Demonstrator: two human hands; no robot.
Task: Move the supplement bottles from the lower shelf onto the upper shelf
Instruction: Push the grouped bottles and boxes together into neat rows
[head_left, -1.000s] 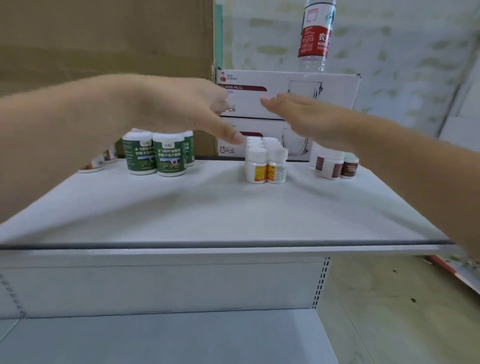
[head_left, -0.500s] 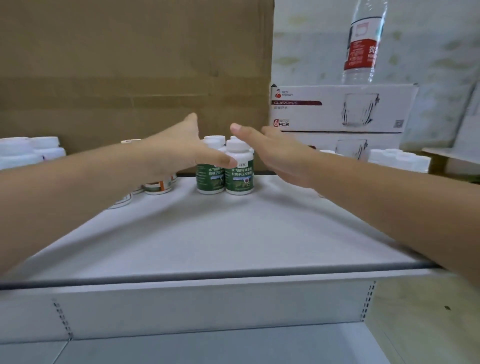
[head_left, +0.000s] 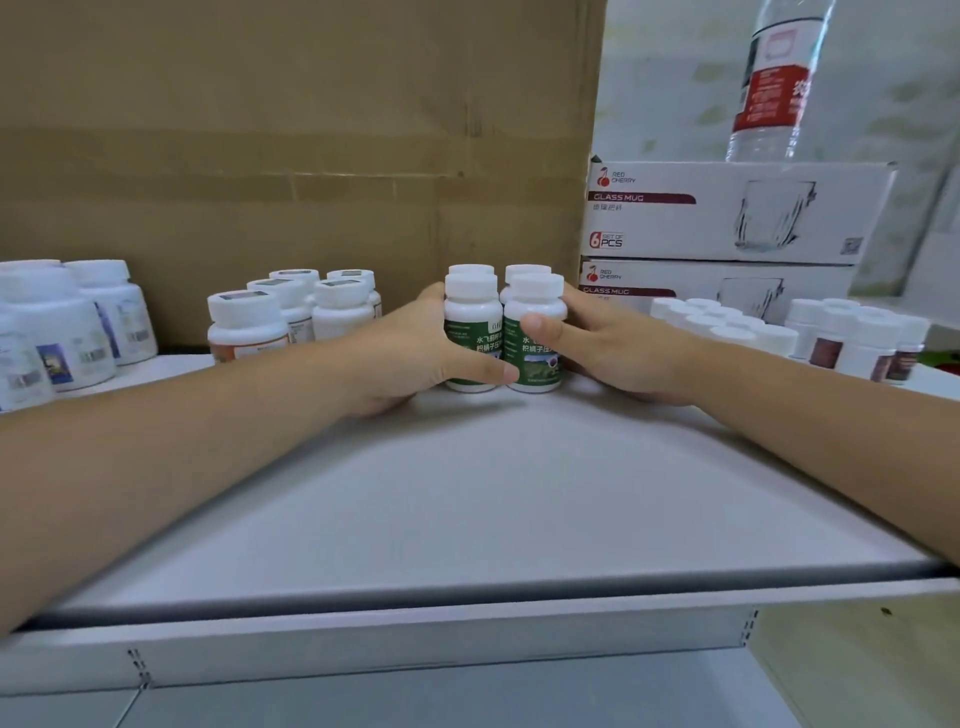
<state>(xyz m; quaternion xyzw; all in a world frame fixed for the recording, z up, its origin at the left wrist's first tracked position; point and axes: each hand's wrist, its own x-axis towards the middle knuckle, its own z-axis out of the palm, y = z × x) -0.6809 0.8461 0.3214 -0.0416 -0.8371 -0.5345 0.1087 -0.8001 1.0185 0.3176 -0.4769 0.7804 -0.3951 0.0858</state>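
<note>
Several white-capped supplement bottles with green labels (head_left: 474, 318) stand in a tight group at the back of the white upper shelf (head_left: 467, 493). My left hand (head_left: 410, 358) grips the group from the left, thumb across the front of the left bottle. My right hand (head_left: 618, 348) grips it from the right, thumb on the front right bottle (head_left: 535, 312). The fingers of both hands are hidden behind the bottles. The bottles stand upright on the shelf. Below the shelf's front edge a strip of the lower shelf (head_left: 415, 696) shows, with no bottles on the visible part.
Orange-labelled bottles (head_left: 249, 327) and larger white bottles (head_left: 52, 322) stand to the left. Small white bottles (head_left: 727, 325) and brown-labelled ones (head_left: 857, 343) stand to the right. Behind are a cardboard box (head_left: 285, 130), stacked glass-mug boxes (head_left: 727, 213) and a water bottle (head_left: 774, 78).
Both hands have come down from above the shelf and closed in on the green-labelled bottles from either side. The view has shifted left and nearer to them.
</note>
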